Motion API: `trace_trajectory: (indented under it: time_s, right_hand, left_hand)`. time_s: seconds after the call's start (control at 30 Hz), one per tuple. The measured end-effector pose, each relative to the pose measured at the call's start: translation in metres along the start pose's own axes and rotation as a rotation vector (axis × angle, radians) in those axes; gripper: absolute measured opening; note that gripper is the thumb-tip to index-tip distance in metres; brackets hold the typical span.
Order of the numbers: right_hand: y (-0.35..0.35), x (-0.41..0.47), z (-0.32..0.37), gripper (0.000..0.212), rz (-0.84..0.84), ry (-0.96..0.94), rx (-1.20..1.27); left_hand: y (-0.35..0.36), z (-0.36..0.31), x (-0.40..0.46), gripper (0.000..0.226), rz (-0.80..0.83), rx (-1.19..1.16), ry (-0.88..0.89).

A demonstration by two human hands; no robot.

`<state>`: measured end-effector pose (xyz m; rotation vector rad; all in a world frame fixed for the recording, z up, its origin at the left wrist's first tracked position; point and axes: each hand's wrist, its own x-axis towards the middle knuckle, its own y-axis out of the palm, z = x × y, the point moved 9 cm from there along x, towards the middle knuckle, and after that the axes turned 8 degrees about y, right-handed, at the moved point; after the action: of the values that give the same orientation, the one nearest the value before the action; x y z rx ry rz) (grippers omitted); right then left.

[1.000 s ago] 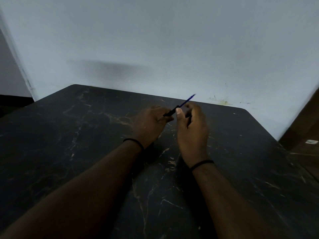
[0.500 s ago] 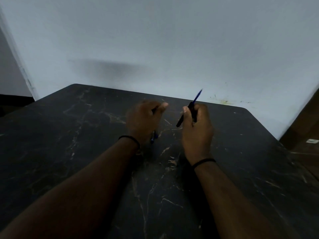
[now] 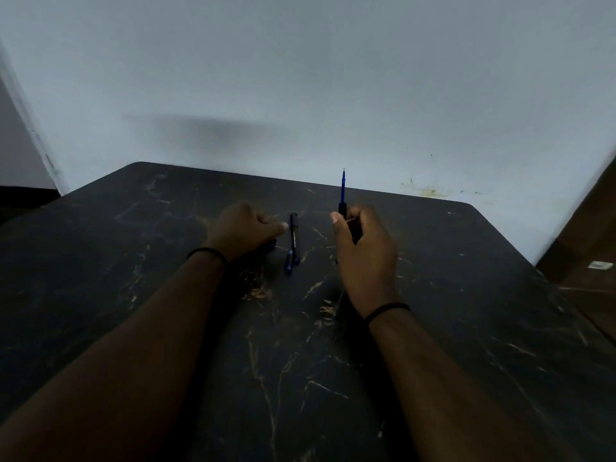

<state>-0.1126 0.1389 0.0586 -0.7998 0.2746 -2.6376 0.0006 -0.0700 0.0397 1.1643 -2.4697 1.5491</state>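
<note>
My right hand (image 3: 363, 251) grips a blue refill with a black grip section (image 3: 342, 191), held upright with its tip pointing up. A black pen barrel (image 3: 294, 235) lies on the dark marble table (image 3: 133, 261) between my hands, with a small blue cap (image 3: 288, 265) beside its near end. My left hand (image 3: 245, 230) rests on the table just left of the barrel, fingers curled, thumb tip close to the barrel. Whether anything is under that hand is hidden.
A pale wall (image 3: 300, 78) rises right behind the table's far edge. A brown floor or cabinet (image 3: 586, 261) shows past the table's right edge. Both wrists wear thin black bands.
The two hands have parted. The left hand set the black barrel and blue cap down on the table; the right hand turned the refill from slanted to upright.
</note>
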Motion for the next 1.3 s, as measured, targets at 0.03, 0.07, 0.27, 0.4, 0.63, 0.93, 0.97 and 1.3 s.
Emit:
trace_trajectory:
  time_s: [0.03, 0.07, 0.27, 0.4, 0.63, 0.93, 0.97, 1.3]
  right_hand:
    - [0.000, 0.000, 0.000, 0.012, 0.000, -0.003, -0.004]
    - [0.000, 0.000, 0.001, 0.013, -0.001, -0.006, -0.007]
    - [-0.003, 0.000, 0.002, 0.012, -0.012, -0.006, -0.005]
    - [-0.003, -0.001, 0.003, 0.013, -0.022, -0.012, 0.000]
    - [-0.003, -0.001, 0.004, 0.015, -0.001, 0.002, 0.011]
    - [0.000, -0.001, 0.005, 0.012, -0.003, -0.037, 0.001]
    - [0.001, -0.001, 0.004, 0.011, -0.001, -0.044, -0.012]
    - [0.027, -0.005, 0.001, 0.027, 0.200, -0.090, -0.136]
  left_hand:
    - [0.009, -0.005, 0.001, 0.054, 0.087, -0.037, 0.035]
    - [0.016, -0.009, 0.001, 0.060, 0.158, -0.067, 0.053]
    - [0.031, -0.015, -0.003, 0.060, 0.326, -0.099, 0.044]
    - [0.018, -0.005, 0.000, 0.045, 0.299, -0.105, 0.028]
    - [0.022, -0.009, -0.002, 0.057, 0.413, 0.066, -0.028]
    - [0.005, -0.023, -0.001, 0.031, 0.258, 0.062, -0.002]
    - [0.000, -0.025, 0.000, 0.032, 0.166, -0.042, -0.004]
    - [-0.008, -0.015, -0.004, 0.024, -0.190, -1.138, -0.170]
